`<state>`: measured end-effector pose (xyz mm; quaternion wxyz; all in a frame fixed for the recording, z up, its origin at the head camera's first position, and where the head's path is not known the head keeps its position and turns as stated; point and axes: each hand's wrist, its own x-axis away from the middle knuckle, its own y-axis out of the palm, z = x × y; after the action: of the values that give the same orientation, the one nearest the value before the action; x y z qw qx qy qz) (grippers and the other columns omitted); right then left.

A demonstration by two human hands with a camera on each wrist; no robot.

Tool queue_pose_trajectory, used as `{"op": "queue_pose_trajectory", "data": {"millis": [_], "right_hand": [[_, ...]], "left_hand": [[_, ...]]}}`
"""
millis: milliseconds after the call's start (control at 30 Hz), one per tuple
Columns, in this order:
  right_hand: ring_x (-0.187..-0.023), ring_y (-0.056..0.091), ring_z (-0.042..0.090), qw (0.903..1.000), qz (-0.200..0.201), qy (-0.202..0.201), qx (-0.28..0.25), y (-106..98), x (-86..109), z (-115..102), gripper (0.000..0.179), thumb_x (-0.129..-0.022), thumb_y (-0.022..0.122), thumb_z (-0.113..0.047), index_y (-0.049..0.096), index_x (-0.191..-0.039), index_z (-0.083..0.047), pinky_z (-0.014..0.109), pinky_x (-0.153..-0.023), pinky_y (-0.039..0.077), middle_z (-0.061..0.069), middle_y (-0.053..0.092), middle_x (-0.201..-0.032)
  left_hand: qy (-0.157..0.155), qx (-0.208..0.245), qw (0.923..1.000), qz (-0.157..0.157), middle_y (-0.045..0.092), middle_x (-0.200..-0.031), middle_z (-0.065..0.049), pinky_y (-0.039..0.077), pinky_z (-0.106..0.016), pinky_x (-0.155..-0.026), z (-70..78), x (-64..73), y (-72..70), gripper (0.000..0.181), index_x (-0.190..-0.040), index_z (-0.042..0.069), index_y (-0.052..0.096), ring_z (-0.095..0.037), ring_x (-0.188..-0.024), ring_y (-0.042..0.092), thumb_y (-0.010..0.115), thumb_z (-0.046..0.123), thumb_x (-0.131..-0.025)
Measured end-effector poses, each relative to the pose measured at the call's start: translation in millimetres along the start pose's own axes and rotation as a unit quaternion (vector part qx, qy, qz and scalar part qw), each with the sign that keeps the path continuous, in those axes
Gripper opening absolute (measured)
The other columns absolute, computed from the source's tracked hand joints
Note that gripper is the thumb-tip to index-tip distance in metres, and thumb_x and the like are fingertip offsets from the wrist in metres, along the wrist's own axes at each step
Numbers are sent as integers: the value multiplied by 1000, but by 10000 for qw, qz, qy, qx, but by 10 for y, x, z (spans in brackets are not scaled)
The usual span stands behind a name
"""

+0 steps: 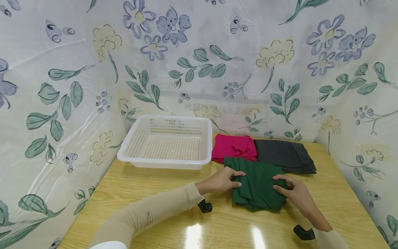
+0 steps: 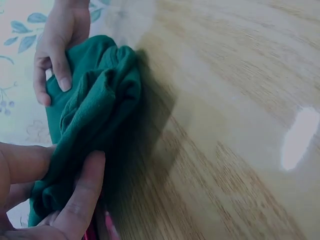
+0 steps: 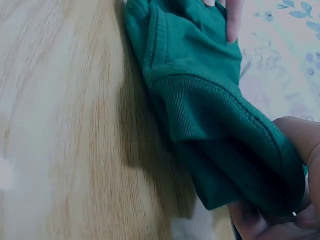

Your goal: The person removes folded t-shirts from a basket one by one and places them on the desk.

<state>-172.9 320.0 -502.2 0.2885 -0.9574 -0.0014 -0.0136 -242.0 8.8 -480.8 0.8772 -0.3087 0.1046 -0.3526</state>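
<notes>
A folded dark green garment (image 1: 259, 183) with a ribbed, stitched band (image 3: 200, 100) is between my two hands, close over the table. My left hand (image 1: 221, 180) pinches its left side; in the left wrist view the thumb and fingers (image 2: 85, 192) sit on either side of the bunched cloth. On the opposite side, my right hand (image 1: 296, 193) grips the garment's edge. The right wrist view shows that hand's thumb (image 3: 300, 135) over the layers and its other fingers underneath. The green cloth overlaps a folded pink garment (image 1: 233, 145) and a folded dark grey one (image 1: 283, 155) behind it.
A white slotted plastic basket (image 1: 174, 147) stands at the back left of the wooden table (image 1: 161, 224), with nothing inside. Flower-patterned sheeting (image 1: 199, 79) rises behind the table and along both sides.
</notes>
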Motion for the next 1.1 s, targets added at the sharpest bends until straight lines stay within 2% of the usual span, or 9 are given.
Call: {"op": "queue_pose_trajectory", "data": {"millis": [300,367,433,467,667,767,833,1000,1100], "right_hand": [[-61,34,12,9999,-117,22,12,15,-8,22,47,-92,80,-32,68,-134,-12,29,-57,41,-2,30,-76],[-63,36,13,9999,-163,54,-9,19,-10,35,47,-92,80,-30,69,-133,-12,29,-55,40,4,41,-82],[-71,42,14,9998,-197,5,46,21,-14,58,46,-92,80,-30,69,-133,-12,29,-55,40,12,56,-100],[-72,42,14,9997,-223,1,71,21,-23,72,46,-92,80,-30,69,-133,-12,29,-54,39,13,56,-102],[-72,44,12,9986,-400,-66,327,25,-68,121,43,-92,79,-30,69,-131,-13,26,-60,42,5,50,-85],[-90,58,18,9954,-354,-390,794,6,-71,102,40,-92,79,-29,71,-128,-14,34,-75,51,17,64,-112],[-102,60,27,9910,-258,-674,1127,-25,-63,74,38,-92,80,-28,72,-126,-12,43,-82,52,25,59,-131],[-102,62,43,9851,-89,-976,1416,-166,-51,-19,45,-96,76,-27,66,-133,-4,51,-78,57,33,50,-131],[-108,62,47,9773,69,-1347,1634,-276,-102,-97,47,-98,74,-25,61,-136,0,53,-81,57,31,54,-133]], "left_hand": [[-61,-26,9998,-212,36,-45,6,28,-18,-45,-31,9,-19,45,-143,12,63,-9,-40,36,72,14,-98],[-72,-106,9995,-279,34,-45,7,28,-18,-45,-47,8,-25,45,-142,12,63,-8,-40,34,72,15,-98],[-55,-153,9993,-331,34,-45,7,27,-18,-46,-74,7,-37,45,-142,11,63,-7,-41,31,72,14,-98],[-12,-211,9991,-354,32,-46,8,26,-18,-47,-95,3,-45,45,-142,10,63,-5,-43,26,73,15,-98],[98,-400,9974,-596,32,-49,9,30,-18,-49,-209,-9,-105,44,-143,14,63,-5,-44,30,71,17,-100],[153,-607,9952,-757,41,-51,6,34,-18,-50,-216,-3,-137,44,-144,16,62,-5,-44,38,68,17,-101],[281,-736,9932,-861,54,-56,3,38,-18,-52,-177,11,-183,40,-143,12,62,-6,-47,47,66,15,-102],[1134,-1070,9833,-939,73,-79,-11,48,-19,-62,8,48,-437,24,-125,2,71,-11,-61,63,62,12,-105],[1684,-1448,9729,-645,74,-90,-7,50,-20,-70,138,62,-711,20,-116,4,75,-10,-72,64,62,14,-105]]}}
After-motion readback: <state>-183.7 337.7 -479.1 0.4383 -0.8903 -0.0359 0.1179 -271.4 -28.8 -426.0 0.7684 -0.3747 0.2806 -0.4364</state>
